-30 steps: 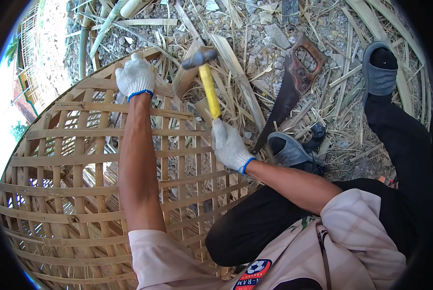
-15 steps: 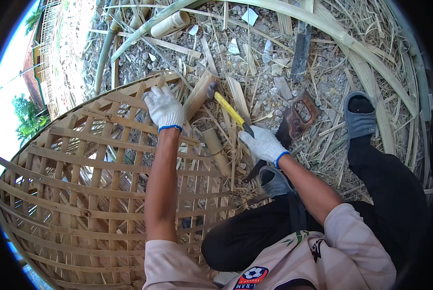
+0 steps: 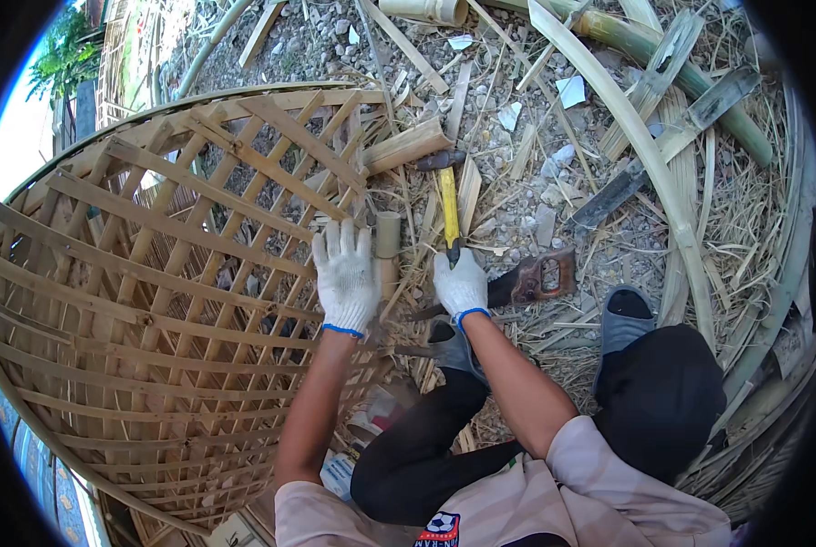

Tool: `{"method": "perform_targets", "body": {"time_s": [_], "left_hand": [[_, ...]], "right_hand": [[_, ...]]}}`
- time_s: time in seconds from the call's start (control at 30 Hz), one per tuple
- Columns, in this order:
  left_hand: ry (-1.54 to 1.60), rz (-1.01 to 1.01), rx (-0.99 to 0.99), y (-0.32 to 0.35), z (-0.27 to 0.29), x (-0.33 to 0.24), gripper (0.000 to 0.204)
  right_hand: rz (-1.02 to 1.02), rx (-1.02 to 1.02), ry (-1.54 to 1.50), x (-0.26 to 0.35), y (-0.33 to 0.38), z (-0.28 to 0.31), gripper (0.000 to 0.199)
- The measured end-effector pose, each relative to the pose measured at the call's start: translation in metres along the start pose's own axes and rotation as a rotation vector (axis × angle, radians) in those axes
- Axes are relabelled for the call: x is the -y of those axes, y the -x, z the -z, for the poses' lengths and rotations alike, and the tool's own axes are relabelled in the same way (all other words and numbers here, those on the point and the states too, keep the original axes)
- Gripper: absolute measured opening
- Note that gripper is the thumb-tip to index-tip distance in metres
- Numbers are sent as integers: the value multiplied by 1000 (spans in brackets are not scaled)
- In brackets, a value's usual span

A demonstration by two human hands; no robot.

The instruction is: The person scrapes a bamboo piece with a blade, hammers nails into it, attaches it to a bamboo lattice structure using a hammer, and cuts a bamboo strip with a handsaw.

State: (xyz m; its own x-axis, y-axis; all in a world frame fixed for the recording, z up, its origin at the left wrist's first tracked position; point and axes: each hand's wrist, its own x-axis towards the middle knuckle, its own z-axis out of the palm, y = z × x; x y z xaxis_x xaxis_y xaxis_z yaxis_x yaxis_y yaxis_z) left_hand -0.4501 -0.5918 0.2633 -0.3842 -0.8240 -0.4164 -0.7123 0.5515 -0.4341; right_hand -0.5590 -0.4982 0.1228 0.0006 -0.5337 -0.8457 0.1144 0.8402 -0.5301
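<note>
Bamboo strips woven in an open lattice make up the large round basket frame (image 3: 162, 273), which lies on its side at the person's left, its rim arching across the upper left of the view. The left hand (image 3: 346, 278), in a white knit glove with a blue cuff, is laid flat with fingers spread on the lattice near its rim, holding nothing but pressing the strips down. The right hand (image 3: 461, 284), gloved alike, is closed around the lower end of a yellow-handled hammer (image 3: 446, 196), whose dark head is seen up by a split bamboo block (image 3: 406, 146) at the edge of the weave. A short bamboo peg (image 3: 387, 235) stands just beside the left hand's fingers, between the two hands. A handsaw (image 3: 528, 281) with a rusty handle lies on the littered ground just right of the right hand, and a long blade (image 3: 613, 193) lies farther off among the shavings. The step in hand is judged to be hammering at the rim while the weave is steadied. A controlled, aimed blow would be called for, with the left fingers kept clear of the strike and the lattice held firm.
</note>
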Motion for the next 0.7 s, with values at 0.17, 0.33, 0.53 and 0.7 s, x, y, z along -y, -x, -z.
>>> {"method": "perform_targets", "body": {"time_s": [0.17, 0.33, 0.53, 0.7], "left_hand": [[-307, -63, 165, 11, -28, 21, 63], [-434, -68, 281, 14, -30, 32, 70], [-440, -76, 296, 20, -20, 23, 66], [-185, -54, 168, 27, -18, -16, 64]], "right_hand": [[330, -534, -24, -3, 32, 9, 60], [297, -324, -195, 16, 62, 9, 62], [290, -218, -286, 28, 73, 19, 56], [282, -205, -475, 26, 93, 12, 52]]}}
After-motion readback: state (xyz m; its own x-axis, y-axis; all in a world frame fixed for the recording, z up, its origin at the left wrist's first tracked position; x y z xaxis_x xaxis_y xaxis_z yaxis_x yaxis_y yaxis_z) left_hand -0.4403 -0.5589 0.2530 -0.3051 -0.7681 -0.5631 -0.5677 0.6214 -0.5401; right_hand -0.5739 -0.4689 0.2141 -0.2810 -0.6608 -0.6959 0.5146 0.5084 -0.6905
